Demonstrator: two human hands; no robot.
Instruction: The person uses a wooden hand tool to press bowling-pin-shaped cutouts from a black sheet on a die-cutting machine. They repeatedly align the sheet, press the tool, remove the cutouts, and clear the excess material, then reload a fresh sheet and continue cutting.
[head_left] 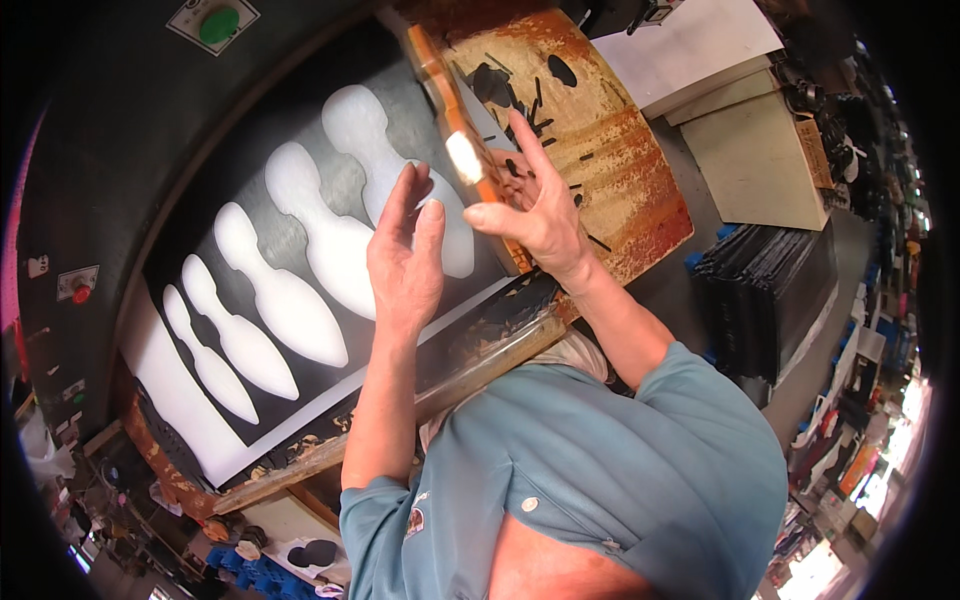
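Observation:
My right hand [540, 215] is at a long, wavy-edged orange cutting die [447, 100] with a shiny patch on its side. The thumb lies across the die, other fingers curl behind it, and the index finger points away. The die stands tilted, its far end blurred. My left hand [405, 260] hovers over a black sheet [250, 235], holding nothing, thumb and fingers stretched out. Several insole-shaped cutouts [285, 315] in the sheet, growing larger toward the right, show white beneath. My left hand covers part of the larger ones.
A worn, rust-stained board [630, 180] at the right bears black scraps. Beyond it are a white-topped stand [750, 150] and a stack of black sheets [765, 290]. A dark machine panel [90, 170] with coloured buttons rises at the left. A worn ledge [440, 390] runs before me.

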